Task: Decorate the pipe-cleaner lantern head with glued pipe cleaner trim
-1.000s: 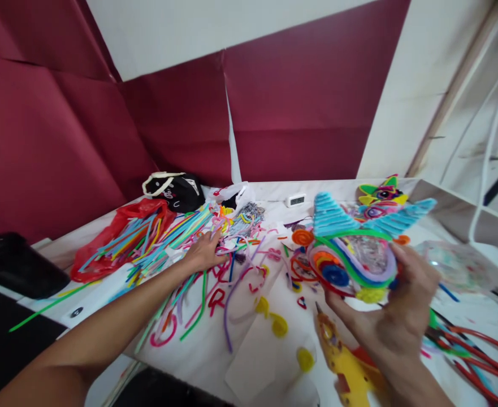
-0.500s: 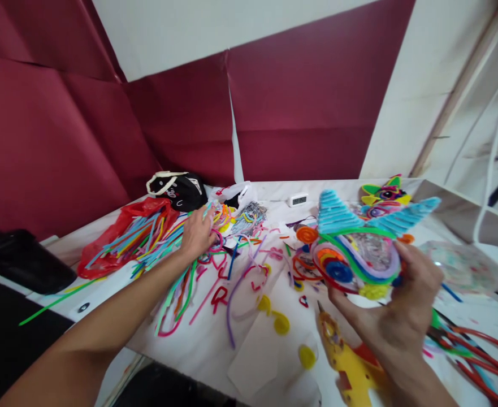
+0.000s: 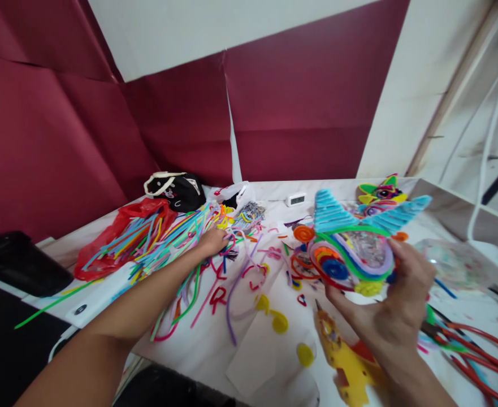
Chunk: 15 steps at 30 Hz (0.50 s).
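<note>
My right hand point(image 3: 395, 308) holds up a colourful pipe-cleaner craft piece point(image 3: 354, 249) with two light-blue ear-like cones, coiled circles and a clear middle; the fingers are closed round its lower edge. My left hand point(image 3: 212, 242) reaches out across the white table point(image 3: 215, 345) into a pile of loose coloured pipe cleaners point(image 3: 176, 234); its fingers curl down among them, and what they grip is hidden. A yellow glue gun point(image 3: 346, 362) lies on the table just under my right hand.
A red plastic bag point(image 3: 104, 240) holds more pipe cleaners at the left. A black pouch point(image 3: 176, 189) and a small white clock point(image 3: 295, 199) sit at the back. Yellow coils point(image 3: 280, 322) and another craft face point(image 3: 382, 193) lie nearby. Red cords point(image 3: 477, 345) run at right.
My left hand lifted toward the back of the pile, then came back down onto the strands near the middle. The craft piece in my right hand stayed almost still.
</note>
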Each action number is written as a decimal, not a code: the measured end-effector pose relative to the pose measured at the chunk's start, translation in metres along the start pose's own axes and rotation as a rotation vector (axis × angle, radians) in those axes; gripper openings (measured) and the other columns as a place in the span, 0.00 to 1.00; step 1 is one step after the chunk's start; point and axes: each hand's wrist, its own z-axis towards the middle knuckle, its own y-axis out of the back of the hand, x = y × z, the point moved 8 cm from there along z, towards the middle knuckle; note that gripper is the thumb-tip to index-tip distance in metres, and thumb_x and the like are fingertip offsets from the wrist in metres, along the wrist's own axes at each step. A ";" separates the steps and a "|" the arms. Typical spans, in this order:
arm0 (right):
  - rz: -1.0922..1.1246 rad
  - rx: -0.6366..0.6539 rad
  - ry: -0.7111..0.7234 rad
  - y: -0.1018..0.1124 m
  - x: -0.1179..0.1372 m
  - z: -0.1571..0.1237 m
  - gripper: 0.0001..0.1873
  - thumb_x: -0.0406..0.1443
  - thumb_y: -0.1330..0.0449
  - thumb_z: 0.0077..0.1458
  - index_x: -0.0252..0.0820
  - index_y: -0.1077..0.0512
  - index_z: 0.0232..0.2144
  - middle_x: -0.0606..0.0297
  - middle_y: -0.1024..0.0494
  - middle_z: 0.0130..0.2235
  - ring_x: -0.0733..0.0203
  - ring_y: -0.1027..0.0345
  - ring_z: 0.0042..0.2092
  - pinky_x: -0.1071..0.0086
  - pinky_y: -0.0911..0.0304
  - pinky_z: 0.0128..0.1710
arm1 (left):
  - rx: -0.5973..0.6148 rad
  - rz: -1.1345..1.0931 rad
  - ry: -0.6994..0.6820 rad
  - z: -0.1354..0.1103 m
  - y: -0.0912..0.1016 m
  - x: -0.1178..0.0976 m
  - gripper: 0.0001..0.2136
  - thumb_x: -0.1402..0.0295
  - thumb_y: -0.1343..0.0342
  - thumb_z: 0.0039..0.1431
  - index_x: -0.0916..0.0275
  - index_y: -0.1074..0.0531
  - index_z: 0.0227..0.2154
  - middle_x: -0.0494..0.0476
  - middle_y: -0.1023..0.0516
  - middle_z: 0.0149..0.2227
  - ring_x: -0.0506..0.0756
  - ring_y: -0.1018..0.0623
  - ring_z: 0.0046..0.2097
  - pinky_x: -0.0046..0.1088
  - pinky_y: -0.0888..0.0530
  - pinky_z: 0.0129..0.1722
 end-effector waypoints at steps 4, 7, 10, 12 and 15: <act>0.012 -0.008 0.008 0.001 0.004 0.002 0.55 0.45 0.27 0.41 0.47 0.44 0.68 0.49 0.34 0.55 0.30 0.37 0.55 0.34 0.39 0.52 | -0.027 -0.292 0.045 0.001 0.003 0.016 0.17 0.54 0.46 0.67 0.65 0.28 0.33 0.52 0.25 0.31 0.51 0.24 0.32 0.32 0.25 0.36; 0.019 -0.003 0.000 0.000 0.002 0.002 0.56 0.45 0.26 0.40 0.50 0.45 0.68 0.50 0.35 0.56 0.31 0.37 0.55 0.34 0.38 0.51 | -0.028 -0.511 0.049 -0.002 0.002 0.021 0.18 0.51 0.46 0.65 0.63 0.31 0.29 0.48 0.31 0.24 0.49 0.29 0.26 0.29 0.27 0.31; 0.008 -0.005 0.025 0.000 0.002 0.001 0.59 0.45 0.25 0.38 0.49 0.46 0.69 0.50 0.35 0.55 0.31 0.36 0.55 0.33 0.37 0.49 | -0.016 -0.665 0.046 -0.004 -0.001 0.020 0.18 0.51 0.43 0.61 0.63 0.32 0.29 0.48 0.31 0.24 0.49 0.29 0.26 0.28 0.28 0.30; -0.004 -0.009 0.049 0.000 0.002 0.001 0.60 0.47 0.24 0.37 0.46 0.45 0.69 0.49 0.34 0.55 0.32 0.36 0.54 0.33 0.36 0.48 | -0.005 -0.728 0.052 -0.004 -0.002 0.020 0.17 0.53 0.43 0.62 0.64 0.30 0.30 0.48 0.30 0.26 0.49 0.29 0.26 0.28 0.28 0.30; -0.018 -0.003 0.042 -0.001 0.001 0.001 0.58 0.47 0.25 0.38 0.44 0.45 0.68 0.49 0.34 0.56 0.34 0.37 0.55 0.34 0.36 0.50 | -0.010 -0.772 0.069 -0.002 -0.004 0.021 0.15 0.55 0.44 0.65 0.64 0.29 0.32 0.48 0.29 0.27 0.48 0.29 0.26 0.28 0.28 0.30</act>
